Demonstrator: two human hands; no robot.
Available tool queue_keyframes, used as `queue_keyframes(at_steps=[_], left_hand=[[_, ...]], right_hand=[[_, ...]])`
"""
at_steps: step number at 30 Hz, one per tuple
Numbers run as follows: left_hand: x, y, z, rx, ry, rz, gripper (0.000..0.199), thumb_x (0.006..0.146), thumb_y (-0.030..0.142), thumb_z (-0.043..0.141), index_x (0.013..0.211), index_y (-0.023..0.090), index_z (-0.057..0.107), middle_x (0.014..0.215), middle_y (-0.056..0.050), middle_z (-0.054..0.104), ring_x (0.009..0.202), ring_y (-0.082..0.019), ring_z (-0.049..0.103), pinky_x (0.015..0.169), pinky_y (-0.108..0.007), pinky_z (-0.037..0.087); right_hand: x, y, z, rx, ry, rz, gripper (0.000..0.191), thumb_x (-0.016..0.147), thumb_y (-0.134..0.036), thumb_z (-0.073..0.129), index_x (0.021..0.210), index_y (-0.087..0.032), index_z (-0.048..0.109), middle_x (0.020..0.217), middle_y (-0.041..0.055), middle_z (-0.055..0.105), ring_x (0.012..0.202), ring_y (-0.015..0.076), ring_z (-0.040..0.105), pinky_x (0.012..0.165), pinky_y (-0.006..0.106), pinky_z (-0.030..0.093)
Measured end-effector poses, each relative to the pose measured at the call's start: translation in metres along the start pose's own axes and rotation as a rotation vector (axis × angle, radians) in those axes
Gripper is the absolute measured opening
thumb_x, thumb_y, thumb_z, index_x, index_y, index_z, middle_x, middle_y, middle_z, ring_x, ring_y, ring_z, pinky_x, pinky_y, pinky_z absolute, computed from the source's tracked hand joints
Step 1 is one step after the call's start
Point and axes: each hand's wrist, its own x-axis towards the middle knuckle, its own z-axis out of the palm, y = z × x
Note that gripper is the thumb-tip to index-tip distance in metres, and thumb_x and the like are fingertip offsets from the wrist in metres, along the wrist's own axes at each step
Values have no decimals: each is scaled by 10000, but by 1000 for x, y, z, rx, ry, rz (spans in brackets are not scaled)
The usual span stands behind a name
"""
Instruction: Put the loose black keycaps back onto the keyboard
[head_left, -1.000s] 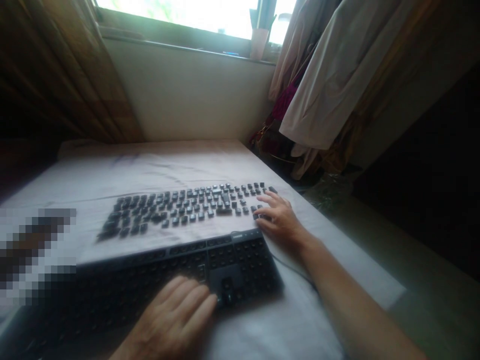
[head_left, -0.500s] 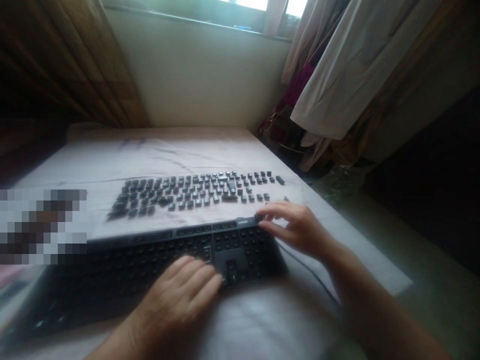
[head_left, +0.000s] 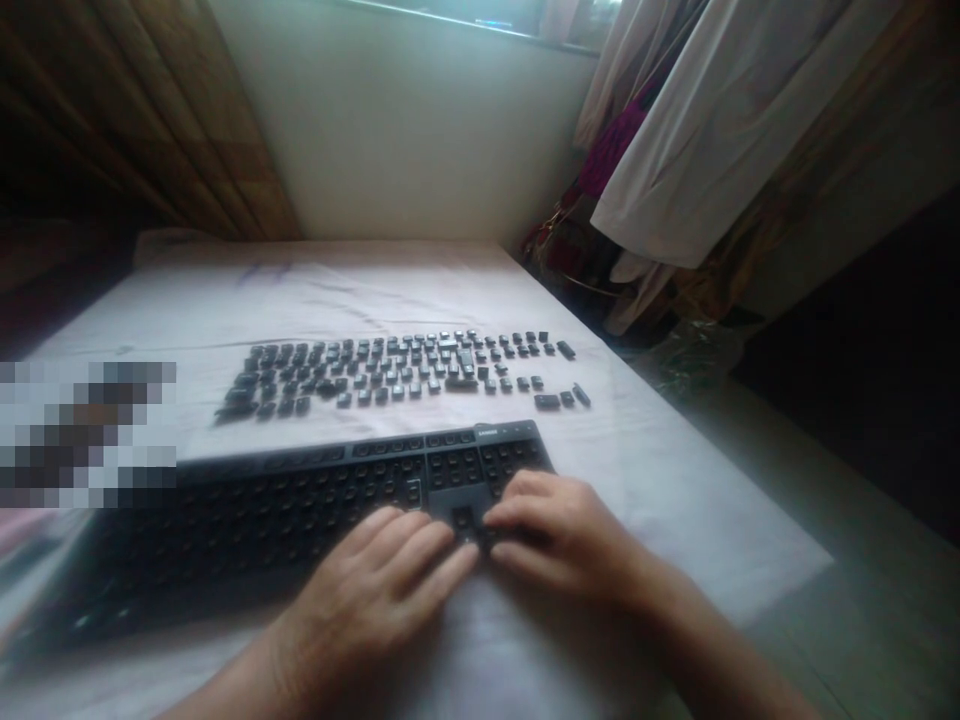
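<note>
A black keyboard (head_left: pixel 300 520) lies across the near part of the table, with rows of bare key stems where keycaps would sit. My left hand (head_left: pixel 390 575) rests over its front edge, fingers close together on the frame and thumb stretched along the edge. My right hand (head_left: pixel 562 525) is bent over the lower right of the keyboard, thumb and forefinger closed near the edge. Whatever is between those fingertips is hidden. Behind the keyboard, loose black keycaps (head_left: pixel 397 370) lie in rows. A small group of keycaps (head_left: pixel 547 401) sits nearer, on the right.
A white cloth (head_left: pixel 420 285) covers the table, whose right edge drops to the floor. A patterned curtain (head_left: pixel 150 110) hangs at the left. Clothes (head_left: pixel 690 140) hang on the right, above a clear plastic bag (head_left: pixel 690 355). A blurred-out patch covers the left.
My right hand has come down and towards me from the keyboard's top right corner, where a small dark piece showed at its fingertips. My left thumb has shifted slightly right.
</note>
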Motion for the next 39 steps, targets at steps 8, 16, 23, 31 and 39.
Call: queue_keyframes(at_steps=[8, 16, 23, 31, 39], left_hand=[[0, 1, 3, 15, -51, -18, 345, 984, 188, 479, 1291, 277, 606, 1165, -26, 627, 1111, -179, 546, 1070, -339, 386], [-1, 3, 7, -23, -89, -51, 367, 1022, 193, 410, 1332, 277, 589, 1202, -45, 598, 1131, -202, 520, 1060, -375, 362], [-2, 3, 7, -50, -124, -59, 385, 1036, 196, 379, 1362, 280, 565, 1213, -48, 591, 1148, -199, 508, 1076, -380, 353], [-2, 3, 7, -70, -135, -66, 392, 1002, 179, 469, 1373, 272, 555, 1203, -60, 600, 1146, -209, 512, 1058, -389, 409], [0, 3, 6, -88, -158, -53, 405, 977, 157, 510, 1369, 249, 548, 1187, -66, 604, 1119, -215, 521, 1015, -384, 445]], right_hand=[[2, -2, 2, -68, -34, 6, 104, 883, -219, 668, 954, -187, 737, 817, 51, 684, 720, 164, 646, 634, 255, 513], [2, 0, 3, -75, -26, -27, 127, 909, -235, 645, 961, -200, 755, 789, 46, 685, 690, 157, 644, 609, 248, 513], [0, 0, 3, -79, -1, -56, 144, 920, -230, 636, 970, -172, 758, 778, 58, 687, 682, 161, 646, 604, 253, 522], [-2, 0, 5, -82, 25, -69, 140, 918, -214, 635, 973, -171, 756, 786, 65, 687, 693, 165, 646, 608, 255, 528], [-2, 0, 5, -71, 20, -64, 143, 925, -217, 634, 969, -159, 757, 790, 69, 694, 694, 166, 649, 610, 259, 535]])
